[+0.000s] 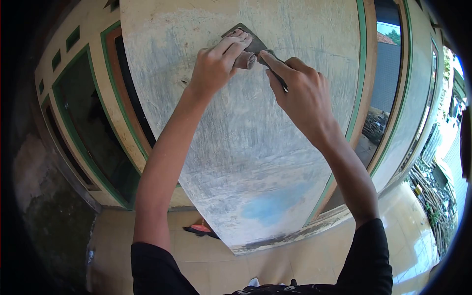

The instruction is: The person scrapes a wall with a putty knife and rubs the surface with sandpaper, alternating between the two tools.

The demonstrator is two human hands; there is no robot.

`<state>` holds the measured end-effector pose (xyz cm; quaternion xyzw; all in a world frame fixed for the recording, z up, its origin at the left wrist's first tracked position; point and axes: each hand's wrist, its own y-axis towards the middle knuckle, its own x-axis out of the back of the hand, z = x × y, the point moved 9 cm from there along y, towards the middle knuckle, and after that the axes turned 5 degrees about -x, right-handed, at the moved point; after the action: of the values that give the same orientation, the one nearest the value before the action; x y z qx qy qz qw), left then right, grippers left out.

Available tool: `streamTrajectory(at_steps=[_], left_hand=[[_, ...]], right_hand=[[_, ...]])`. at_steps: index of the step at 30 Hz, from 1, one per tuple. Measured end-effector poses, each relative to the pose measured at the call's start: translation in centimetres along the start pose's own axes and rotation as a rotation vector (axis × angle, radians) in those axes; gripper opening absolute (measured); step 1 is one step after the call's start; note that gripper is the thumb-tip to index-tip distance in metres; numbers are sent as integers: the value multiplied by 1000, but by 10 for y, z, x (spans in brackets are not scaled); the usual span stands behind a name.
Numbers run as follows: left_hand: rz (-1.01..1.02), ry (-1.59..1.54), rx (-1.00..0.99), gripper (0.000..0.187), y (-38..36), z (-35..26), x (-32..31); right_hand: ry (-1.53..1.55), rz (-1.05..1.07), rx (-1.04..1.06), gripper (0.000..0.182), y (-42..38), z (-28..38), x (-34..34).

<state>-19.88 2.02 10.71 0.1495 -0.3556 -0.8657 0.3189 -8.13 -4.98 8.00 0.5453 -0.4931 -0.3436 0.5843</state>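
Observation:
Up high on a scuffed, whitish-grey wall (pixel 246 128), both of my hands are close together. My left hand (pixel 215 64) is closed on a folded grey-brown piece of sandpaper (pixel 245 61), its fingers pressed flat toward the wall. In my right hand (pixel 306 93) is a scraper (pixel 255 45), gripped by its dark handle, with the index finger stretched along it. The scraper's broad blade lies against the wall, partly behind my left fingertips and the sandpaper. A pale blue patch (pixel 273 202) marks the lower wall.
Green-edged door and window frames (pixel 363 73) flank the wall on both sides. A red and black object (pixel 200 229) lies on the tiled floor (pixel 211 265) by the wall's lower left edge. Stacked sticks (pixel 435 196) are outside at right.

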Motion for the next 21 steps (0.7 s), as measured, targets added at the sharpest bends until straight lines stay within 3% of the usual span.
streamTrajectory(at_steps=[4, 7, 10, 15, 21], left_hand=[[30, 11, -29, 57, 17, 14, 4], [146, 80, 87, 54, 16, 22, 0], [133, 55, 41, 52, 10, 3, -4], [110, 138, -70, 52, 31, 15, -1], [141, 76, 38, 49, 23, 10, -2]], right_hand=[[19, -47, -18, 31, 22, 0, 3], [91, -65, 2, 31, 23, -10, 5], [118, 42, -50, 31, -1, -16, 0], [141, -10, -66, 32, 24, -17, -4], [128, -25, -63, 34, 12, -20, -6]])
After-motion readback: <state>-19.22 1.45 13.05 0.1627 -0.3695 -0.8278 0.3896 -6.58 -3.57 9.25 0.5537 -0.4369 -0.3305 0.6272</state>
